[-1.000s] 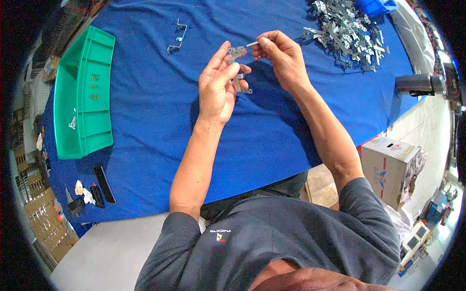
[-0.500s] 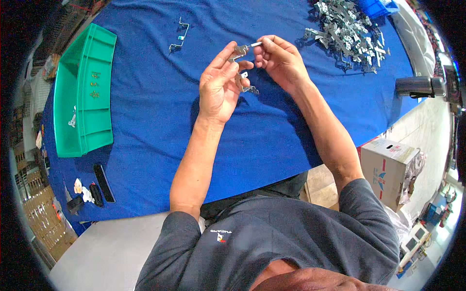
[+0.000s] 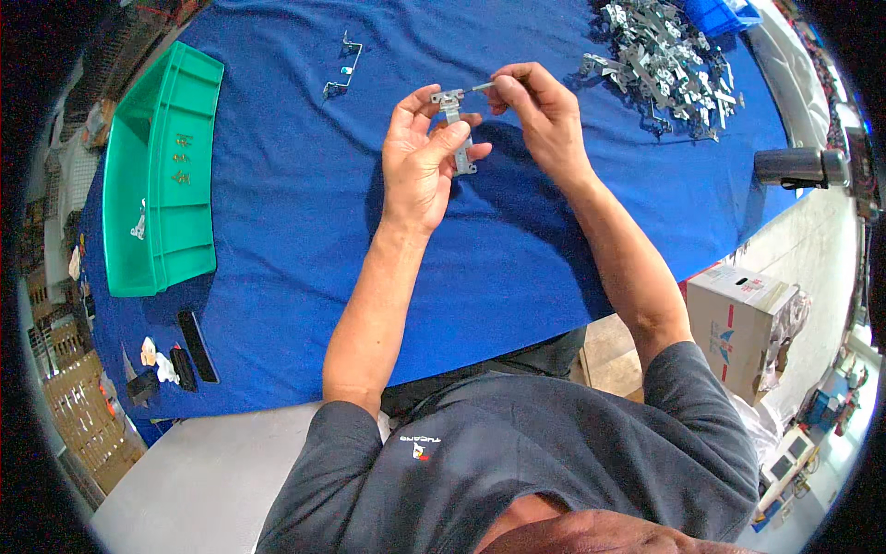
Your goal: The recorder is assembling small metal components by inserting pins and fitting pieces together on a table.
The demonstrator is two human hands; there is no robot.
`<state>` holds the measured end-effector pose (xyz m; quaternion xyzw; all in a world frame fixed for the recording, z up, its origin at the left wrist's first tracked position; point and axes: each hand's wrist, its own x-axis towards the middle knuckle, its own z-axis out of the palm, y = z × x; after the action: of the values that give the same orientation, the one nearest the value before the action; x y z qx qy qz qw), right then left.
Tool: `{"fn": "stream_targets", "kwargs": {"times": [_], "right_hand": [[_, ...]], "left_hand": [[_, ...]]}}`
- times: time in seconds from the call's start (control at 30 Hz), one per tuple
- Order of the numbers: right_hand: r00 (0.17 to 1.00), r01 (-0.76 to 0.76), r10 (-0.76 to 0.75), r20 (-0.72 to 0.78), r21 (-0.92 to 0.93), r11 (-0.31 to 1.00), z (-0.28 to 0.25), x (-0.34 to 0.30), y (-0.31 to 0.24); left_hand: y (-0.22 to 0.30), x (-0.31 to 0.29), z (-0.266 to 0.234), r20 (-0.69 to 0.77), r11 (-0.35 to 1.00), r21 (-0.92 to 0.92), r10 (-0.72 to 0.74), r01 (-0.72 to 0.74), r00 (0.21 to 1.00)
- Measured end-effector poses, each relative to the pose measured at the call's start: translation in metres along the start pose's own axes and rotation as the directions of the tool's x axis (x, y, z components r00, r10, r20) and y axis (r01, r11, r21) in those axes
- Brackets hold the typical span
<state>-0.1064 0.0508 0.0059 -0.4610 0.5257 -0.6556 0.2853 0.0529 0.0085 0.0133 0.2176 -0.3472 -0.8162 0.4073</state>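
My left hand (image 3: 426, 152) is closed on a bent metal bracket (image 3: 453, 113), held up above the blue cloth with its flat side facing me. To the right of it, my right hand (image 3: 544, 115) pinches a thin, pen-like metal tool (image 3: 484, 87) between thumb and forefinger. The tool's tip points left at the bracket's upper end; whether it touches cannot be made out. Farther off to the left, another bent metal bracket (image 3: 347, 70) lies alone on the cloth.
A large pile of metal brackets (image 3: 660, 69) lies at the far right beside a blue bin (image 3: 724, 17). On the left stands a green crate (image 3: 189, 222) with a small metal part inside. A dark cylinder (image 3: 789, 166) lies at the right edge; a black flat object (image 3: 197, 347) rests near left.
My left hand has turned the bracket so that its flat face shows. The tool has tilted slightly in my right hand, its tip still by the bracket's upper end.
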Motion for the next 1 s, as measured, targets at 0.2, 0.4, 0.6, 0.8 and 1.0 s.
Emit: {"fn": "stream_targets", "kwargs": {"times": [0.2,0.4,0.6,0.8,1.0], "right_hand": [[0.927,0.367,-0.353,0.129,-0.521,0.771,0.001,-0.003,-0.006],[0.854,0.515,-0.446,0.268,-0.557,0.652,0.002,-0.008,-0.014],[0.851,0.518,-0.467,0.242,-0.542,0.662,0.006,-0.009,-0.016],[0.868,0.485,-0.447,0.217,-0.568,0.665,0.006,-0.009,-0.010],[0.914,0.396,-0.364,0.179,-0.583,0.709,0.010,-0.013,-0.016]], "left_hand": [[-0.006,-0.001,0.004,-0.082,0.993,0.103,0.067,-0.058,0.994],[-0.001,-0.007,0.015,-0.013,0.965,0.239,0.119,-0.112,0.993],[-0.005,-0.007,0.015,0.060,0.885,0.369,0.281,-0.283,0.958],[-0.011,-0.006,0.009,0.062,0.769,0.551,0.350,-0.325,0.935],[-0.009,-0.003,-0.006,0.283,0.407,0.785,0.435,-0.467,0.855]]}}
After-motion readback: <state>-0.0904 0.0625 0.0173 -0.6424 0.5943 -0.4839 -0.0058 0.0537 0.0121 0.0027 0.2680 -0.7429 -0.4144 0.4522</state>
